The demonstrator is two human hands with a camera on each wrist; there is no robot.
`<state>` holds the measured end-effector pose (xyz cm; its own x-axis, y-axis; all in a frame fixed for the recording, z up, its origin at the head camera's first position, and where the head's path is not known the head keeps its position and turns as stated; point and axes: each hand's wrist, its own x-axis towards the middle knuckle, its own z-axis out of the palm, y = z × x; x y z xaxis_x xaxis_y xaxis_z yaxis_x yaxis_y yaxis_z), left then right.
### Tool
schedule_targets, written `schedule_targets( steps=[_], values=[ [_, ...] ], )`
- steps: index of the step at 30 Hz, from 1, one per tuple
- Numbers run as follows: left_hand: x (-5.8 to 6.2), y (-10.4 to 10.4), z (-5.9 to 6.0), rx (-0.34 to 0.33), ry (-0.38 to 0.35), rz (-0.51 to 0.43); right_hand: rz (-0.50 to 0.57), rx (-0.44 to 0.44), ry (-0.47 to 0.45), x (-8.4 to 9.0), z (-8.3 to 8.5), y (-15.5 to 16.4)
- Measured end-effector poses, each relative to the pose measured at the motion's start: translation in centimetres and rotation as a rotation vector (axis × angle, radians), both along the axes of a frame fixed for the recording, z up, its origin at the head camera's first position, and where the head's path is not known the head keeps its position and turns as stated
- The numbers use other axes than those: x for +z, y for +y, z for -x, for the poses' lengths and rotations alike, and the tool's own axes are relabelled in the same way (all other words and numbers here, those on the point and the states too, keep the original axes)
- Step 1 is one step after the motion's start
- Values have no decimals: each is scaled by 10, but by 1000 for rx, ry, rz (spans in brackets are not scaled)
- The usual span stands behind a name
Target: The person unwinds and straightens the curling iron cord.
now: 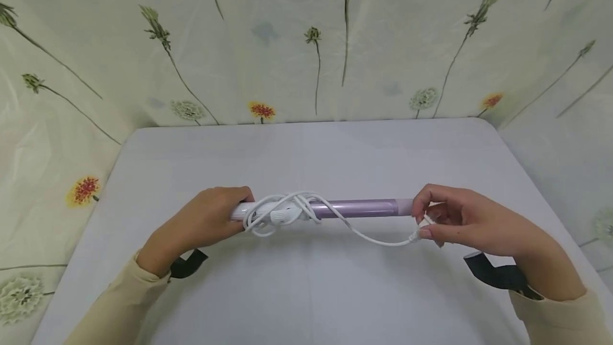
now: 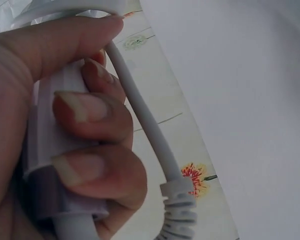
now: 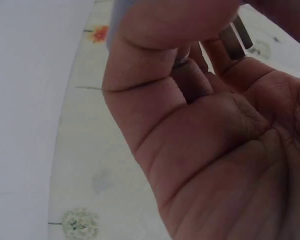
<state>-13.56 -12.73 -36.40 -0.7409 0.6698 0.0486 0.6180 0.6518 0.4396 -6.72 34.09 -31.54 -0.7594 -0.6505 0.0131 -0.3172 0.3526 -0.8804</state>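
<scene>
A long hair styling iron (image 1: 359,208) with a purple barrel and white handle lies crosswise over the white table in the head view. Its handle end is gripped by my left hand (image 1: 215,214); the left wrist view shows curled fingers (image 2: 107,172) around it. White cord (image 1: 299,196) is looped several times around the handle, and a loose stretch runs to the right. My right hand (image 1: 462,217) pinches the white plug (image 1: 424,222) between thumb and fingers, beside the iron's pale tip. Metal plug prongs (image 3: 236,42) show in the right wrist view.
The white table (image 1: 306,148) has rounded far corners. Behind and beside it hangs pale cloth (image 1: 287,68) printed with flowers. Black straps with mounts (image 1: 498,273) sit at both wrists, next to beige sleeves (image 1: 115,302).
</scene>
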Motion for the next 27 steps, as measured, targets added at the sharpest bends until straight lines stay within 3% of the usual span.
schedule_targets(
  steps=[4, 7, 11, 16, 21, 27],
  values=[
    [-1, -2, 1, 11, 13, -3, -203, -103, 107, -3, -13, -4],
    [-1, -3, 1, 20, 3, -15, -294, -151, 190, -7, -19, -5],
    [0, -4, 1, 34, -15, -38, -341, -208, 179, -20, -18, -6],
    [1, -5, -1, 19, -13, -65, -400, -370, 116, -41, -3, -15],
    [1, -4, -3, -2, 1, -52, -343, -508, 102, -48, 9, -18],
    [0, -5, -4, 9, 8, -45, -223, -619, 175, -39, 13, -14]
  ],
)
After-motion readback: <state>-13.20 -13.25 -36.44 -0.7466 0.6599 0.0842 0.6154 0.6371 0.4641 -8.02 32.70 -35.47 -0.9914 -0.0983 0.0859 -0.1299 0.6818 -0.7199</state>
